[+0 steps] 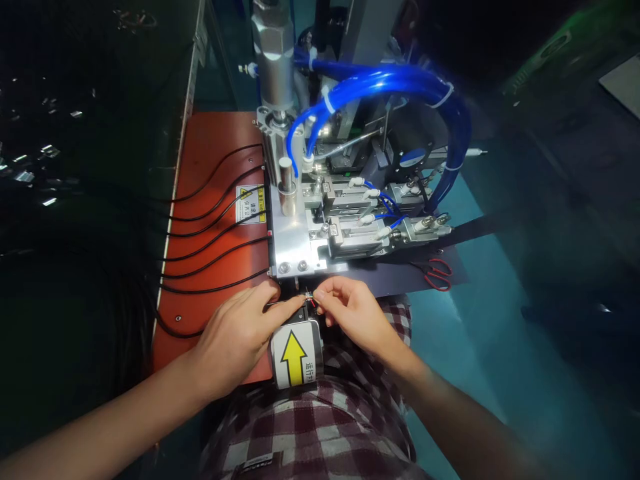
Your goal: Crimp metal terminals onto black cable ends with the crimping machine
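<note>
My right hand [350,308] is closed in a pinch on a tiny part with thin red and white wires [310,297], at the front of the machine. Its exact kind is too small to make out. From the left, the thumb of my left hand [240,323] stretches out to touch the same part. The fingers of that hand bend over the machine's front edge, apart from the thumb, and their tips are partly hidden. Just below both hands is a rounded housing [296,353] with a yellow arrow label. A metal fixture block [295,247] stands right behind the fingertips.
Black cables [215,260] cross the orange plate [213,147] on the left. A bundle of blue air hoses [390,77] arches over small pneumatic cylinders [355,230]. Red-handled scissors [439,273] lie at the right edge of the dark base. An upright cylinder [273,60] rises at the back.
</note>
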Action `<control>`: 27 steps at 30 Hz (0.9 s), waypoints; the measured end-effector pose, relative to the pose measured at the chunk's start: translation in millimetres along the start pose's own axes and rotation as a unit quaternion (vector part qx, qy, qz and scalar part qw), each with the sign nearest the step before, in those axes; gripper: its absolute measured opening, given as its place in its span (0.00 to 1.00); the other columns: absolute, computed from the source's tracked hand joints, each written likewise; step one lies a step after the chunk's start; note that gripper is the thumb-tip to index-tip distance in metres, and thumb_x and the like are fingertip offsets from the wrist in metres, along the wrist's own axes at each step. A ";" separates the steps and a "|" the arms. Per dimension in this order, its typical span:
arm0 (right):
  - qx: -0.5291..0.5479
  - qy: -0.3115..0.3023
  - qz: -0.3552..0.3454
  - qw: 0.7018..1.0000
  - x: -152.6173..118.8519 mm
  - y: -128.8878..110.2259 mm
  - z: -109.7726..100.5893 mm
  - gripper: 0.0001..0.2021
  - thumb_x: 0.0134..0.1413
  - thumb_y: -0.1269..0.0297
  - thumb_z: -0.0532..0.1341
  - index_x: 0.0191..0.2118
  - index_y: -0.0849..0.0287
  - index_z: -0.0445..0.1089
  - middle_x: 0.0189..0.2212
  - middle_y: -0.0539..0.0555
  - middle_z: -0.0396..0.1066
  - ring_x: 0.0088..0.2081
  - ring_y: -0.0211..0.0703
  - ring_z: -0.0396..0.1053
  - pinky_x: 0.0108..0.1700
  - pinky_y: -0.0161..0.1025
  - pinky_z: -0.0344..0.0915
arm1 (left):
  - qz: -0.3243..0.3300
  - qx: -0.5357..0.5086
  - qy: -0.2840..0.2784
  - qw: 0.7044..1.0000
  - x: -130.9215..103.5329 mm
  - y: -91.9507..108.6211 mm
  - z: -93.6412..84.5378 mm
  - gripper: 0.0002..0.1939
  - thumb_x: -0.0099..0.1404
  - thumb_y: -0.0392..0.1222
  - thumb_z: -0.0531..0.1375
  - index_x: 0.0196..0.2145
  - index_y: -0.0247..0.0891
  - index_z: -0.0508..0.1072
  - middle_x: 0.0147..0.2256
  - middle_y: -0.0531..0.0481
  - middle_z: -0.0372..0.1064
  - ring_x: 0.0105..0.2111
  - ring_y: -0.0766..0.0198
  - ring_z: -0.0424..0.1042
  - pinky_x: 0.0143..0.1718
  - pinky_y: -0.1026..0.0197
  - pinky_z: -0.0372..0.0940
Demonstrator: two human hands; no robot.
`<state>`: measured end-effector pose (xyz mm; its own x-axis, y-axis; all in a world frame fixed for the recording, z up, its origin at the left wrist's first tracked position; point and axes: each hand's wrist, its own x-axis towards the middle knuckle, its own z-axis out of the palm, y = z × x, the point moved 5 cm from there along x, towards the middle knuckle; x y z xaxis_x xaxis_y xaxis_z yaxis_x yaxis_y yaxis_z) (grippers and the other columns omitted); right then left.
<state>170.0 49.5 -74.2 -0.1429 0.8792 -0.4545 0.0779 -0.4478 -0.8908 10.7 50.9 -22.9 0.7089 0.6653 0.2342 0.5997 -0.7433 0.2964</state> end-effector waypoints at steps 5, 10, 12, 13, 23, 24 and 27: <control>-0.006 0.001 0.001 1.000 0.9 0.6 -0.5 0.09 0.53 0.61 0.59 0.29 0.62 0.66 0.22 0.48 0.67 0.20 0.33 0.62 0.23 0.33 0.58 | 0.004 -0.001 0.005 1.000 0.6 -0.2 -0.2 0.20 0.66 0.29 0.47 0.48 0.35 0.74 0.31 0.42 0.66 0.28 0.58 0.68 0.24 0.59 0.64; -0.018 -0.006 0.003 1.000 1.2 -0.2 -1.5 0.09 0.54 0.61 0.59 0.29 0.61 0.66 0.22 0.48 0.66 0.20 0.33 0.62 0.23 0.33 0.58 | 0.003 -0.004 -0.003 1.000 0.9 -0.6 0.5 0.19 0.67 0.30 0.48 0.48 0.34 0.74 0.31 0.42 0.66 0.28 0.57 0.69 0.24 0.58 0.65; -0.018 -0.010 0.003 1.000 1.4 -1.2 -1.7 0.09 0.54 0.61 0.59 0.29 0.61 0.66 0.22 0.48 0.66 0.20 0.33 0.62 0.23 0.33 0.58 | 0.006 -0.002 -0.002 1.000 0.7 -0.6 0.4 0.20 0.67 0.30 0.47 0.48 0.34 0.74 0.31 0.42 0.66 0.28 0.57 0.69 0.24 0.58 0.65; -0.018 -0.014 0.002 1.000 1.5 -1.5 -1.6 0.09 0.54 0.61 0.59 0.29 0.61 0.66 0.22 0.47 0.66 0.20 0.33 0.62 0.23 0.32 0.58 | 0.007 -0.001 0.000 1.000 0.6 -0.6 0.4 0.20 0.67 0.30 0.47 0.48 0.35 0.74 0.31 0.41 0.66 0.28 0.57 0.69 0.24 0.58 0.65; -0.016 -0.017 0.004 1.000 2.5 0.7 -1.3 0.09 0.54 0.61 0.59 0.29 0.61 0.66 0.22 0.47 0.66 0.20 0.33 0.62 0.23 0.32 0.58 | 0.008 0.010 -0.004 1.000 0.0 -1.4 2.1 0.20 0.68 0.32 0.46 0.49 0.36 0.74 0.32 0.40 0.67 0.29 0.56 0.70 0.25 0.58 0.66; -0.017 -0.017 0.004 1.000 2.4 0.7 -1.4 0.09 0.54 0.61 0.59 0.29 0.61 0.66 0.22 0.47 0.66 0.20 0.33 0.62 0.23 0.32 0.58 | 0.009 0.012 -0.004 1.000 -0.3 -1.4 2.5 0.20 0.68 0.32 0.46 0.49 0.36 0.74 0.32 0.40 0.67 0.30 0.56 0.70 0.25 0.58 0.66; -0.031 -0.012 -0.002 0.999 1.8 0.3 -1.6 0.09 0.55 0.61 0.59 0.29 0.61 0.66 0.22 0.48 0.66 0.20 0.33 0.63 0.24 0.33 0.59 | 0.008 0.020 -0.008 1.000 -1.3 -2.0 3.8 0.20 0.68 0.31 0.46 0.50 0.37 0.73 0.33 0.40 0.67 0.30 0.56 0.70 0.25 0.58 0.66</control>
<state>171.3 51.2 -75.2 -0.1671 0.8761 -0.4523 0.1379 -0.4335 -0.8905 9.9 51.2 -27.4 0.7241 0.6527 0.2230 0.6024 -0.7559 0.2564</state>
